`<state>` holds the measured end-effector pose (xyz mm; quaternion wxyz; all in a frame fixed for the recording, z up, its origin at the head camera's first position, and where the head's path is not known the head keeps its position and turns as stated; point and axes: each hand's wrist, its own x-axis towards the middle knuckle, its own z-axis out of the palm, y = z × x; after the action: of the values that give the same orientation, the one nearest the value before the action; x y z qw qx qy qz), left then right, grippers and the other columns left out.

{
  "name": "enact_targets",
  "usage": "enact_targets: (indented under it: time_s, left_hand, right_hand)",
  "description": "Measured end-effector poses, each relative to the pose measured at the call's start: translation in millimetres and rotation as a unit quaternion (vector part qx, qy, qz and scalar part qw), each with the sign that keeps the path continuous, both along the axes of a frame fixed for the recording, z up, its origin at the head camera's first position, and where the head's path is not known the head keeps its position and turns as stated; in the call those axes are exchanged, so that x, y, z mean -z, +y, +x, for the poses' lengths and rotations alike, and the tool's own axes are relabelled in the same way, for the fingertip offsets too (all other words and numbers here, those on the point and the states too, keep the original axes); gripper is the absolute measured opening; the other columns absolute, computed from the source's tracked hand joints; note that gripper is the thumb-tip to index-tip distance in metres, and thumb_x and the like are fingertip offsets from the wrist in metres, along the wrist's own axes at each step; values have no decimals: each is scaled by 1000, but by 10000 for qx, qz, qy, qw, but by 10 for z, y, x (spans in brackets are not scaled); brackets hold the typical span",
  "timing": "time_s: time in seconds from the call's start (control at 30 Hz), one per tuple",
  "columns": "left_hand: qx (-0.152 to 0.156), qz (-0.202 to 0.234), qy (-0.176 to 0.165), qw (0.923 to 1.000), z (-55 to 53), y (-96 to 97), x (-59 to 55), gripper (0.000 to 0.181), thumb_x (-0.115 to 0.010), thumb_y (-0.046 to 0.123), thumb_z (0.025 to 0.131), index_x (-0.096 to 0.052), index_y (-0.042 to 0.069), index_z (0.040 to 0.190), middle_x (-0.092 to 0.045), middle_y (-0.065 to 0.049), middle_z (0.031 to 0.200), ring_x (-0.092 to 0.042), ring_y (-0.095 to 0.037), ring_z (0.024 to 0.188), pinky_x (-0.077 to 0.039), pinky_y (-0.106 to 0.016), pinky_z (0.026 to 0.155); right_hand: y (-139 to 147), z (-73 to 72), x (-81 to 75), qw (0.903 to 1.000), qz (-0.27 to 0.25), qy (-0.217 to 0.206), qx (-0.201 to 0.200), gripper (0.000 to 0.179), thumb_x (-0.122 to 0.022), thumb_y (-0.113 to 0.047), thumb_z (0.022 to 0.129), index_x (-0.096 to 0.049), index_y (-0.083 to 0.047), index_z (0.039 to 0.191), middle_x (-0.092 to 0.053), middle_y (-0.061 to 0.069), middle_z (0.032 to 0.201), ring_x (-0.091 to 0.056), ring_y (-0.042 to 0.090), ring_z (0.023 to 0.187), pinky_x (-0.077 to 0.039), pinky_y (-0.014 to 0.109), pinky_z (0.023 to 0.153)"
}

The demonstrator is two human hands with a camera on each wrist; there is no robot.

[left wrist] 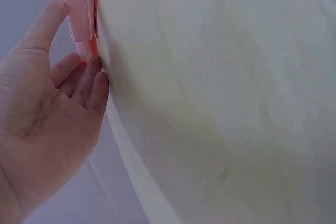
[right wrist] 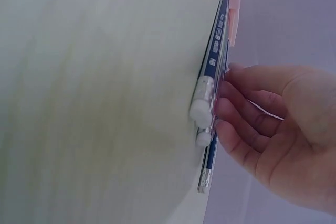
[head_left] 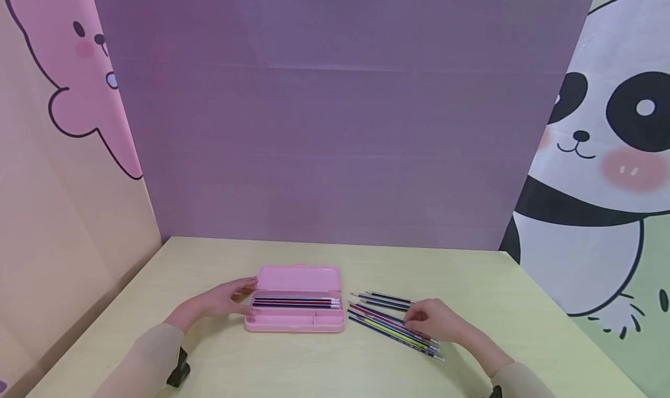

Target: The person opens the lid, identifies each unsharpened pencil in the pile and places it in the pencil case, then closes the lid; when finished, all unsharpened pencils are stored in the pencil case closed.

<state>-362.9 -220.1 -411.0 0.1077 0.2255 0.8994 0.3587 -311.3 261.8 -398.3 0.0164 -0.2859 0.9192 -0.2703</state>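
A pink pencil case (head_left: 280,326) lies on the table with its lid (head_left: 298,278) folded back. Several pencils (head_left: 293,303) lie side by side in its rear compartment, eraser ends to the right. My left hand (head_left: 222,299) touches the case's left end, thumb near the tray and fingers at the lid, fairly loosely extended. To the right of the case, several loose pencils (head_left: 389,330) in dark, red and yellow colours lie fanned out. Over them, my right hand (head_left: 435,321) pinches at a pencil with curled fingers; its fingertips are partly hidden behind pencils in the right wrist view.
The pale wooden table (head_left: 293,366) meets a purple backdrop (head_left: 335,153) at its far edge. Cartoon-printed panels stand on both sides, with a panda (head_left: 597,171) at right. A black wrist device (head_left: 180,369) sits at the left sleeve.
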Motion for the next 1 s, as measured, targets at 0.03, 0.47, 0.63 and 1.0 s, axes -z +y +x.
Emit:
enact_targets:
  time_s: [0.03,0.47,0.63,1.0]
  left_hand:
    - [14,-2,5,10000,-2,-2,1,87,-74,36,80,-29,1,145,-38,-21,145,-40,-39,129,-33,-52,109]
    - [-52,-46,-19,10000,15,5,-17,86,-74,35,80,-30,2,145,-38,-20,146,-40,-39,130,-33,-52,109]
    - [-33,-46,-1,10000,12,7,-16,86,-74,34,80,-30,2,145,-37,-20,146,-40,-39,130,-33,-52,109]
    - [-5,29,-24,10000,12,8,-23,86,-74,34,80,-30,0,145,-37,-22,146,-38,-41,131,-31,-53,110]
  right_hand:
    - [3,0,1,10000,11,5,0,6,-67,-13,85,-69,-7,85,-64,-6,74,-47,-4,62,-44,18,58]
    - [-25,-13,-23,9998,51,-215,-4,5,-68,-8,82,-69,-4,85,-64,-2,78,-50,0,66,-47,18,59]
    - [-31,-14,-15,9997,199,-120,118,5,-70,-11,82,-69,-6,83,-62,-4,77,-47,0,66,-45,18,58]
    - [-23,-37,0,9991,311,110,261,4,-70,-13,81,-67,-10,80,-60,-7,73,-48,0,64,-46,19,57]
